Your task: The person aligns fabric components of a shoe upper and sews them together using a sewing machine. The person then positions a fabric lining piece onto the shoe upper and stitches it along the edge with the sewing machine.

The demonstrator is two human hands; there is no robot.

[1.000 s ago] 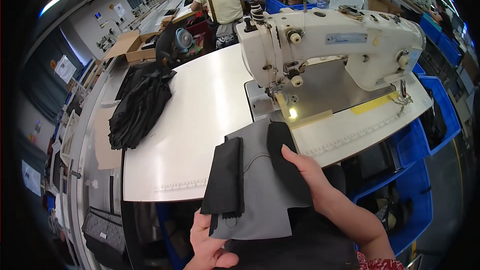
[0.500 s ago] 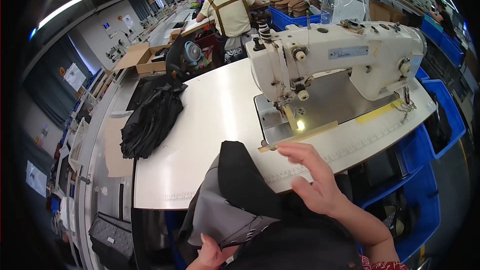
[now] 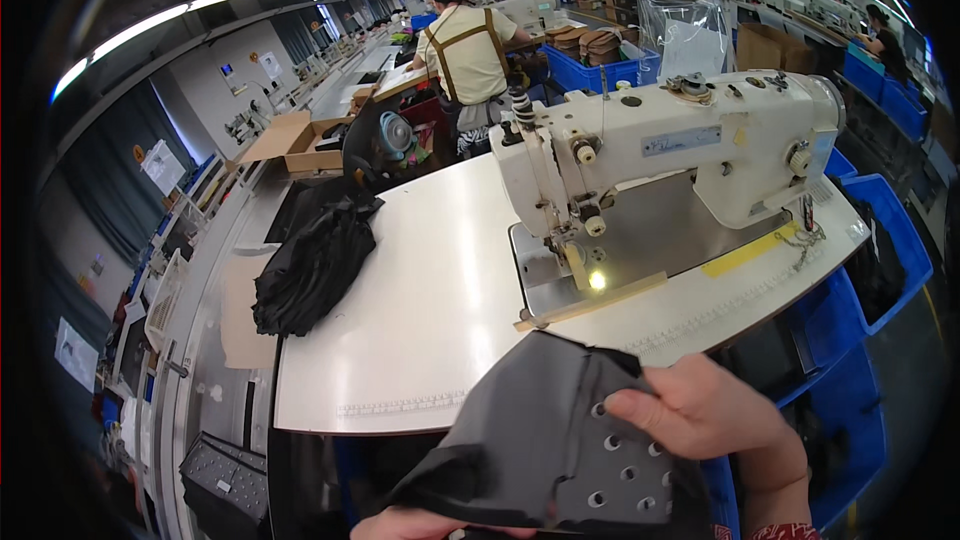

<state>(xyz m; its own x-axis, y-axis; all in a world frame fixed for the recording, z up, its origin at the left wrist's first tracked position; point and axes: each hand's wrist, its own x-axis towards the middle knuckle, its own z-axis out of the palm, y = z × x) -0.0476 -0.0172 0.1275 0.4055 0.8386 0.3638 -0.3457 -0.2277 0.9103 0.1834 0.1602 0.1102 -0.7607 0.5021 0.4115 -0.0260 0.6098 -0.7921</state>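
Note:
My right hand (image 3: 700,410) is closed on the upper right corner of a dark grey and black fabric piece (image 3: 510,420), its thumb bent over the face beside a group of punched holes. My left hand (image 3: 420,524) grips the same piece along its lower edge, partly hidden under it. The piece is held tilted at the front edge of the white sewing table (image 3: 390,350), below the sewing machine (image 3: 660,140), whose needle area is lit. A pile of crumpled black fabric (image 3: 310,270) lies on the table's left end.
Blue bins (image 3: 890,280) stand at the right beside and below the table. A dotted bag (image 3: 220,480) is at lower left. An open cardboard box (image 3: 305,145) is behind. A co-worker (image 3: 465,55) sits ahead with back turned; another person (image 3: 880,35) is at far right.
The fabric piece has been turned over, now showing punched holes. My right hand left it, opened, then took hold of it again at the corner. The view has tilted up slightly.

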